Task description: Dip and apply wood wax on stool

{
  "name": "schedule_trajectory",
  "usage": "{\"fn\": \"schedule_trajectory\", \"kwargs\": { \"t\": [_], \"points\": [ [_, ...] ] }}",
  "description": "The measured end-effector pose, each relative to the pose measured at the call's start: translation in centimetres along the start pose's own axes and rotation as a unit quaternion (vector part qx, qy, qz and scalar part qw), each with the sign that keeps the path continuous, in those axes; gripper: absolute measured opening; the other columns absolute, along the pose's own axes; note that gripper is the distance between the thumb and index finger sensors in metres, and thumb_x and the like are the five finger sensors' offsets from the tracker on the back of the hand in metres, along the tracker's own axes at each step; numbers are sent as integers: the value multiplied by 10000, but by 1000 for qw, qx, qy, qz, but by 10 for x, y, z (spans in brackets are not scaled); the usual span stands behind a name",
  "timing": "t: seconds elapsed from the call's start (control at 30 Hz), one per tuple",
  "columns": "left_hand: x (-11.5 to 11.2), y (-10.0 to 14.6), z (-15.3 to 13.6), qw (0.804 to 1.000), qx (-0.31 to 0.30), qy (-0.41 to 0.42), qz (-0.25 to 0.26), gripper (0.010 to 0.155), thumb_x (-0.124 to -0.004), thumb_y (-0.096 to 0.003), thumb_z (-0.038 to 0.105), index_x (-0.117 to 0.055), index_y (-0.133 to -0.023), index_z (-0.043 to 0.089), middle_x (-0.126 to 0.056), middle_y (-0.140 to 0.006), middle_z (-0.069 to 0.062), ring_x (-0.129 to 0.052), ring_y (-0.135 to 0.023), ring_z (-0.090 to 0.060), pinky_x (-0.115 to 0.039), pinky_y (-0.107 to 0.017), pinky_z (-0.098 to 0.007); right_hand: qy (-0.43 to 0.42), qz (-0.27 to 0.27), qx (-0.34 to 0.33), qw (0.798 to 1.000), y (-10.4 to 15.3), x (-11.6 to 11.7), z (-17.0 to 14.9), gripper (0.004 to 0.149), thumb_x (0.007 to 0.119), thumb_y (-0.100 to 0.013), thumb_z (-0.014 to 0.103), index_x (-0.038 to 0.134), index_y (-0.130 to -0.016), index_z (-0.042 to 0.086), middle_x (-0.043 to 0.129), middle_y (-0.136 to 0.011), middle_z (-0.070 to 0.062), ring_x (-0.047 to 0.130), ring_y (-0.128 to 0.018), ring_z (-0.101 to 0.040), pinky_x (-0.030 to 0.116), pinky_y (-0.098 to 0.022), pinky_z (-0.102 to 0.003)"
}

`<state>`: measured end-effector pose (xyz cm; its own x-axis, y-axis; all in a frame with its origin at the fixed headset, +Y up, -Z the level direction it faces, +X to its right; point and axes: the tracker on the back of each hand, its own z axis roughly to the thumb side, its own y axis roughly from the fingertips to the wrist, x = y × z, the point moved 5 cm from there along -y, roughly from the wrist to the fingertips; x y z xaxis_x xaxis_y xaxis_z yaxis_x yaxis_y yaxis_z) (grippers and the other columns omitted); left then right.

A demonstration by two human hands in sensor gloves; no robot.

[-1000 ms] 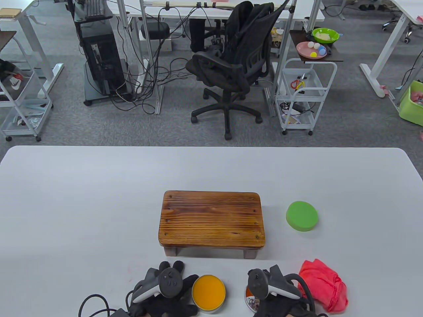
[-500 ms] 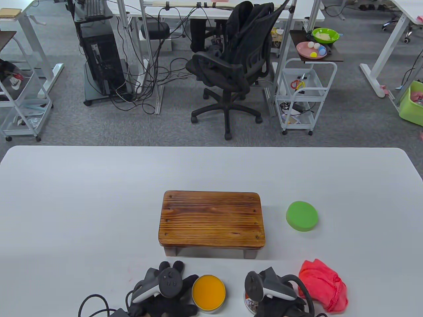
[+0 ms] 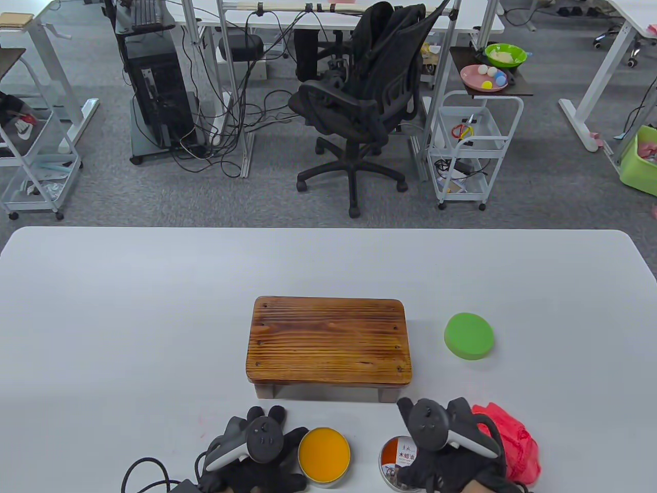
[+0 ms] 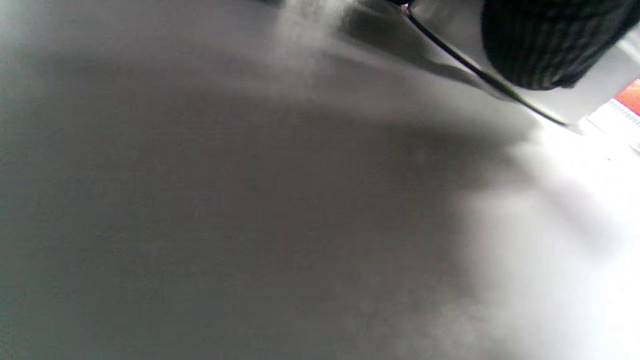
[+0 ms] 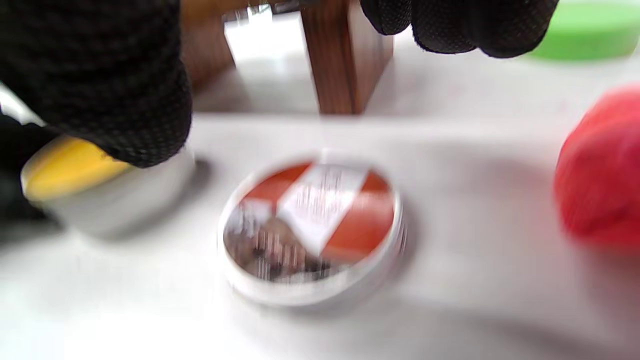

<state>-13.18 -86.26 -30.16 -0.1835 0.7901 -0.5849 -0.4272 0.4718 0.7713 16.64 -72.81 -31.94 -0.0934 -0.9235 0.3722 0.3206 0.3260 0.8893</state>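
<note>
The wooden stool [image 3: 329, 343] stands mid-table. At the near edge of the table [image 3: 102, 308] the left hand [image 3: 254, 452] lies flat, fingers spread, touching the open wax tin [image 3: 324, 455]. The right hand [image 3: 446, 447] hovers over the tin lid [image 3: 396, 454], half hiding it and the red cloth [image 3: 516, 447]; its fingers look loose, gripping nothing. The wrist views are blurred. The green sponge [image 3: 468, 336] sits toward the right edge.

Overhead feed's bright and even for me, soft shadows under the stool [image 3: 328, 341]. Left wrist view: murky grey, glare blooming right. Right wrist view smeared; tin lid [image 5: 312, 227] blurred.
</note>
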Motion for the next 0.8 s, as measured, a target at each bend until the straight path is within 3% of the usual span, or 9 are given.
{"fn": "schedule_trajectory", "kwargs": {
  "t": [0.17, 0.37, 0.47, 0.6, 0.8],
  "points": [
    [0, 0, 0, 1000, 0, 0, 1, 605, -697, -585, 736, -324, -1032, 571, 112, -1175, -73, 160, -984, -494, 0, -601, -789, -36, -75, 40, 996, -4, -74, -38, 1117, 991, -324, 616, 345, -1116, 165, 444, -1142, -266, 625, -911, -553, 664, -610, -613],
    [0, 0, 0, 1000, 0, 1, 1, 600, -697, -585, 736, -332, -1031, 571, 107, -1177, -73, 155, -986, -492, -2, -603, -789, -48, -94, 121, 987, -55, -113, -93, 1101, 969, -337, 614, 315, -1116, 191, 372, -1161, -244, 530, -956, -575, 599, -645, -657],
    [0, 0, 0, 1000, 0, 1, 1, 595, -699, -585, 735, -338, -1030, 574, 103, -1178, -73, 153, -987, -493, -4, -603, -789, -49, -79, 161, 983, -87, -111, -119, 1111, 959, -329, 625, 285, -1110, 210, 321, -1170, -228, 465, -989, -583, 562, -669, -679],
    [0, 0, 0, 1000, 0, 1, 1, 592, -699, -586, 734, -340, -1030, 574, 99, -1179, -72, 149, -987, -494, -6, -604, -789, -71, -45, 219, 972, -127, -91, -157, 1133, 955, -315, 636, 243, -1098, 231, 240, -1171, -229, 369, -1012, -603, 516, -687, -707],
    [0, 0, 0, 1000, 0, 1, 1, 592, -701, -585, 735, -343, -1029, 576, 99, -1179, -72, 150, -988, -493, -6, -604, -789, -83, -1, 274, 958, -158, -57, -193, 1175, 960, -277, 665, 206, -1084, 264, 160, -1165, -240, 305, -1016, -626, 489, -697, -727]
  ]
}}
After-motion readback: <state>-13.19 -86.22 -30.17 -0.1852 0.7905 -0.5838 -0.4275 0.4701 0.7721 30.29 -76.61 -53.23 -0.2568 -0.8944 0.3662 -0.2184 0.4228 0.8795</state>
